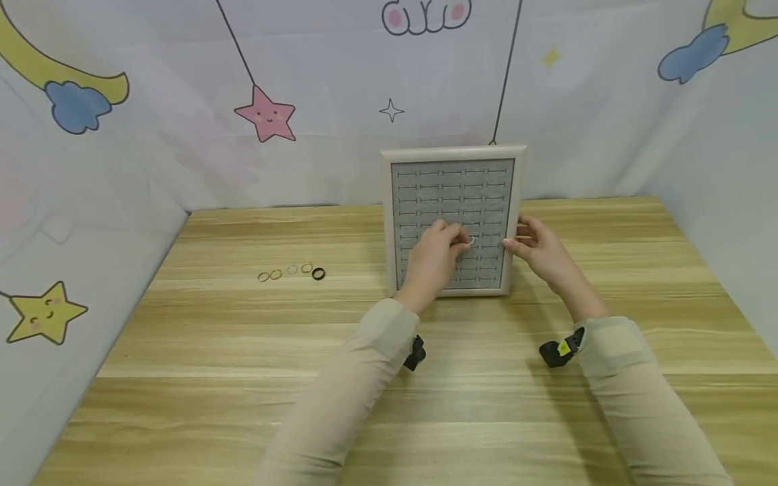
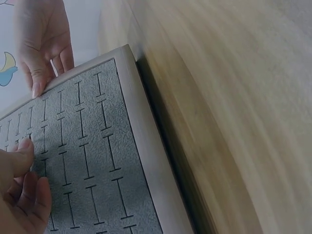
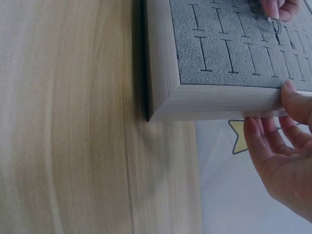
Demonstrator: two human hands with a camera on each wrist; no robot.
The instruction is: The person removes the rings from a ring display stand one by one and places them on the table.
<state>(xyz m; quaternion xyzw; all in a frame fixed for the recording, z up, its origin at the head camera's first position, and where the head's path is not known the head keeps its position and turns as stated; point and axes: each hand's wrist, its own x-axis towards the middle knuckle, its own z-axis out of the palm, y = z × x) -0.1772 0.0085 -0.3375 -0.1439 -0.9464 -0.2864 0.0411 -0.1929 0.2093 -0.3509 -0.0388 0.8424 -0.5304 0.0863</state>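
Observation:
A ring display board [image 1: 452,192] with a pale frame and grey slotted padding stands upright, leaning slightly back. My left hand [image 1: 433,260] pinches a small silvery ring [image 3: 277,25] between thumb and fingertips, against a slot right of the board's middle. In the left wrist view that hand [image 2: 22,190] hides the ring. On the right side my right hand [image 1: 541,253] grips the frame, the thumb on its front and the other fingers behind it, as the right wrist view shows.
Several rings [image 1: 276,275], one of them a black ring [image 1: 319,274], lie in a row on the wooden table [image 1: 243,351], left of the board. Behind it hangs a white cloth [image 1: 328,162] with printed stars and moons.

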